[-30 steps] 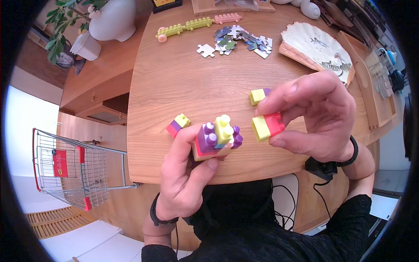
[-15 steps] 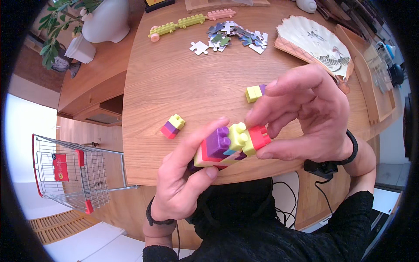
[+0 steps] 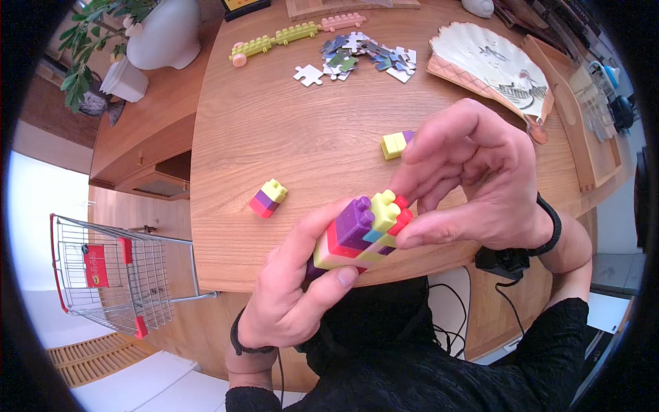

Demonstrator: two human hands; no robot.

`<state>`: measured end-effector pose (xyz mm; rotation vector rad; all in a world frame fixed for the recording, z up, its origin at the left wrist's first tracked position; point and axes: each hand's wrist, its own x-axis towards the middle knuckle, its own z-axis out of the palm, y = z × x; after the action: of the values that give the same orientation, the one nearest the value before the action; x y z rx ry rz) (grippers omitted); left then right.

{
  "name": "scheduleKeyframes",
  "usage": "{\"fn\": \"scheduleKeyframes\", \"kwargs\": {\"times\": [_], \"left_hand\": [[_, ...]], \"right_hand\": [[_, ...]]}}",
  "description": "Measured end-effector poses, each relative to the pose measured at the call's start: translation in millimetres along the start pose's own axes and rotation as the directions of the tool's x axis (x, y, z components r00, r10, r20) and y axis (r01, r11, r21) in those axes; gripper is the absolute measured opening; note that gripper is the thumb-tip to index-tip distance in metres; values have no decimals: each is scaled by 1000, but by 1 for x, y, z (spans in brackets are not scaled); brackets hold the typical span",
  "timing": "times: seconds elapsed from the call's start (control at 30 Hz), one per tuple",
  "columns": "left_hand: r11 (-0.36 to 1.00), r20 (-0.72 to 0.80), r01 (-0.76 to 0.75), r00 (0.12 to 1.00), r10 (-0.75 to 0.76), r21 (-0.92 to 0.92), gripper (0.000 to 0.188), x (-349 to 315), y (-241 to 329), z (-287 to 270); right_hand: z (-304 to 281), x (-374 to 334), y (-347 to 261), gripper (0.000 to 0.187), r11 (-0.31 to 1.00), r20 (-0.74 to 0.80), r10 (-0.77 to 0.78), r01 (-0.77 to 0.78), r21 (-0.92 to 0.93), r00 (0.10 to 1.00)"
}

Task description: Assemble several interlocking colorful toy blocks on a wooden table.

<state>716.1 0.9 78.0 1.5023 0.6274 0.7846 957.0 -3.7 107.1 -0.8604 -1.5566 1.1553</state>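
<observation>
My left hand (image 3: 292, 285) is wrapped round a stack of toy building bricks (image 3: 351, 226), with purple, yellow-green, red and blue ones joined together. The stack is held tilted above the table's front edge. At its right side my right hand (image 3: 480, 178) pinches a red brick (image 3: 401, 218) between thumb and fingertips, against the yellow-green bricks; the fingers partly hide it. Left of the hands, a small joined piece of yellow-green, purple and red bricks (image 3: 268, 198) lies on the table. Behind my right fingers sits a yellow-green and purple brick piece (image 3: 394, 145), partly covered.
Jigsaw pieces (image 3: 367, 55) lie heaped at the far middle, beside a chain of green and pink bricks (image 3: 296, 33). A shell-shaped dish (image 3: 491, 65) and a wooden tray (image 3: 580, 130) stand at the right. A small shopping cart (image 3: 113, 271) is on the left.
The stack has turned slightly so its studs point more upward. The red brick now sits closer in against the yellow-green bricks, with my right thumb and fingers still at it.
</observation>
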Motion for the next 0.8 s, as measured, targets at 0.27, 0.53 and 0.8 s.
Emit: {"fn": "scheduleKeyframes", "kwargs": {"times": [0.27,0.53,0.8], "left_hand": [[993,50,69,997,-64,-94,50,0,2,-2],[980,-7,-27,1000,26,-195,46,1,-1,7],[982,6,17,1000,-16,-186,45,3,2,6]], "right_hand": [[0,-2,3,53,998,-3,-52,52,-30,999],[-3,-1,2,49,977,31,-56,61,-202,998],[-5,-1,2,33,968,71,-9,26,-248,997]]}}
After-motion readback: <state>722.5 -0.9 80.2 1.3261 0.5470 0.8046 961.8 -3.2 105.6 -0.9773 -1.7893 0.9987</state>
